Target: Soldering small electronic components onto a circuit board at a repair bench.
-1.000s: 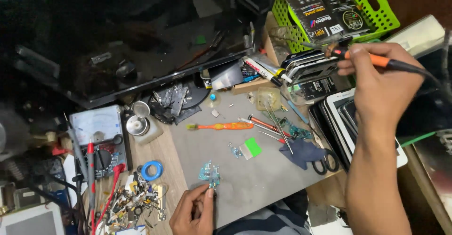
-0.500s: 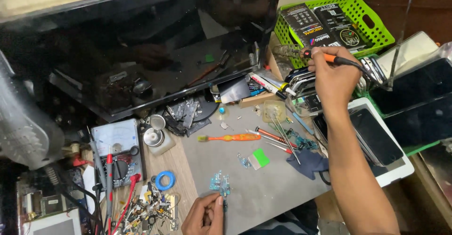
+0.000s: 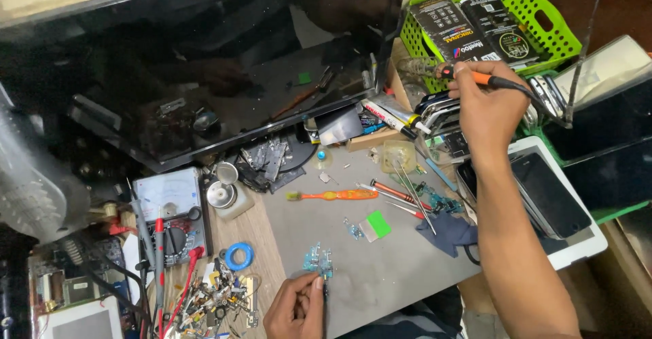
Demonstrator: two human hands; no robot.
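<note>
**benchrat:** ok so what's in each hand here?

**solderfan:** Right hand (image 3: pixel 485 105) is up at about 2 o'clock, fingers wrapped tight around a soldering iron (image 3: pixel 483 78) with an orange grip and a black cord trailing off to the right. The tip end points left toward a stack of phones (image 3: pixel 441 111), right by the green basket (image 3: pixel 536 20). Left hand (image 3: pixel 295 308) is down at 6 o'clock at the near edge of the grey mat (image 3: pixel 367 257), fingers pinched shut on a thin dark tool (image 3: pixel 324 298), can't tell if it's tweezers or a probe. Its tip sits just below a small blue-green circuit board (image 3: pixel 318 260) lying flat on the mat.

**benchrat:** and around that?

**solderfan:** Going out from the board: a green square bit (image 3: pixel 377 223) at 1 o'clock, an orange toothbrush (image 3: pixel 333 195) at 12, a couple of screwdrivers (image 3: pixel 401 195) past that, and a dark blue cloth (image 3: pixel 451 234) at 3. At 9 o'clock there's a blue tape ring (image 3: pixel 238 256) on the bare wood of the desk (image 3: pixel 261 234), then a pile of tiny parts (image 3: pixel 210 298) and an analog multimeter (image 3: pixel 170 210) with red and black leads. A big dark flat screen (image 3: pixel 204 61) leans across the whole back. A white tablet (image 3: pixel 564 223) with phones on it lies under the right forearm.
</note>
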